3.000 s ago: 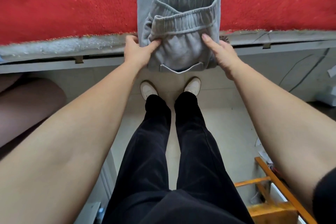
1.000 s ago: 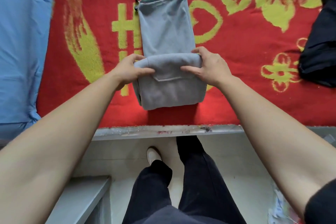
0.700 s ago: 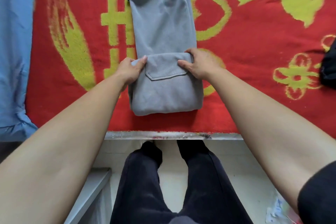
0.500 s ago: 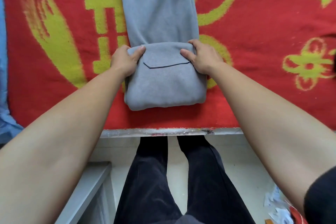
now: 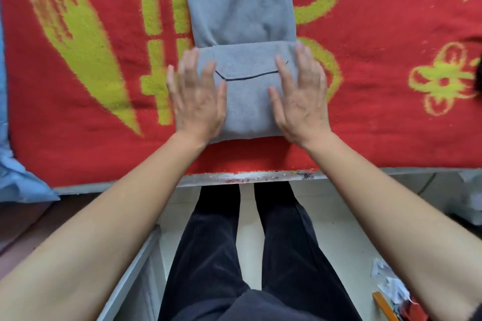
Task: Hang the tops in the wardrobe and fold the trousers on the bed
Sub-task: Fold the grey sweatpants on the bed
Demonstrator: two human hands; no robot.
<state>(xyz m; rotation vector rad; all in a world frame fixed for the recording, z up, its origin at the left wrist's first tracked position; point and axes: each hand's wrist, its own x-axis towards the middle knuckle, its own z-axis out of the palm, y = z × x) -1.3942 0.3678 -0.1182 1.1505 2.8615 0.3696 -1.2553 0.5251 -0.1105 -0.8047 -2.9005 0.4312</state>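
Head camera, looking straight down: grey trousers (image 5: 247, 109) lie on a red blanket (image 5: 378, 125) with yellow patterns that covers the bed (image 5: 247, 178). The near end of the trousers is folded into a thick block close to the bed's near edge, with a pocket (image 5: 247, 65) outlined by a dark seam on top. The rest of the legs run away from me, flat and narrow, out of the top of the picture. My left hand (image 5: 197, 96) lies flat on the block's left side, fingers straight and spread, gripping nothing. My right hand (image 5: 300, 94) lies the same way on the right side. Both are slightly blurred, so I cannot tell how hard they press. A blue cloth (image 5: 15, 177) sits at the left edge, and a dark garment (image 5: 479, 70) just shows at the far right. Below the bed I see my own black trouser legs (image 5: 216, 242). I judge this to be the trouser-folding step, with one fold being smoothed down. The next move likely calls for folding the block over again onto the flat legs while keeping both side edges lined up. No wardrobe is in view.
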